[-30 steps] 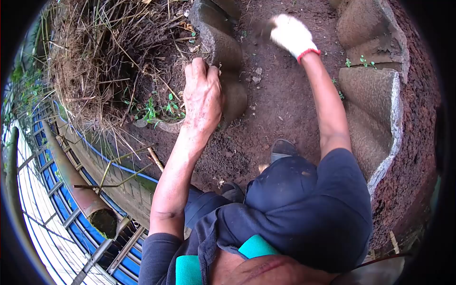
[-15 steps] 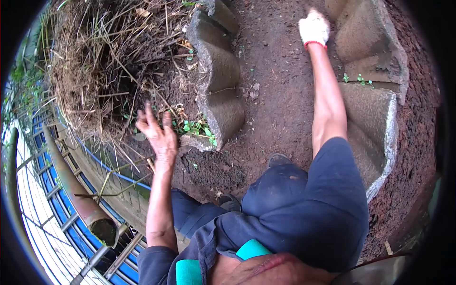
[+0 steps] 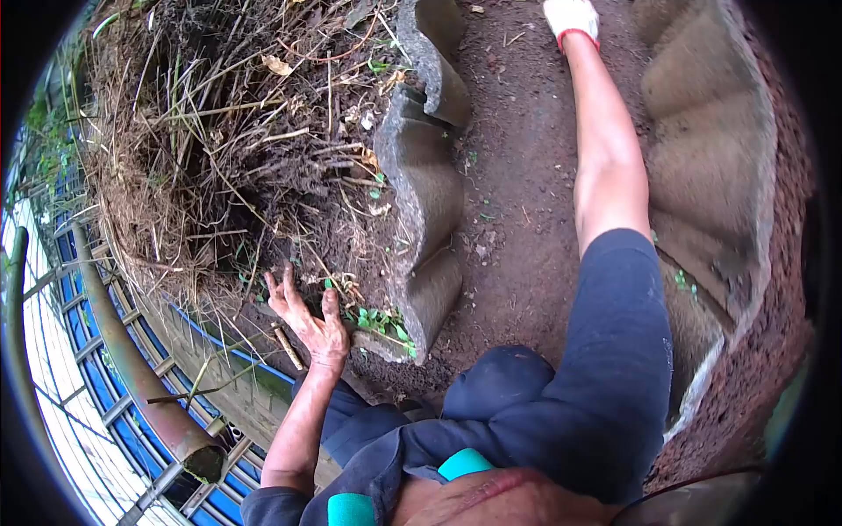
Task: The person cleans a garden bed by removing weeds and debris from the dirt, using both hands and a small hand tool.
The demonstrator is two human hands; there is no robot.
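My left hand (image 3: 307,320) is bare and soiled, its fingers spread with nothing held. It is over the lower edge of the heap of dry stalks (image 3: 237,140), beside small green leaves (image 3: 381,323). My right hand (image 3: 572,16), in a white glove with a red cuff, reaches far forward at the top edge of the view, over the brown soil path (image 3: 522,167). Its fingers are cut off by the frame, so what it holds, if anything, is hidden.
Wavy grey sheets (image 3: 430,202) edge the path on the left, and more wavy sheets (image 3: 710,149) line its right side. A rusty pipe (image 3: 140,351) lies at the lower left above blue and white panels. My knee (image 3: 500,381) is at the path's near end.
The view has shifted forward, so the path and sheets appear lower. My right arm reaches farther, taking the gloved hand to the frame's top edge. My left hand stays spread near the leaves.
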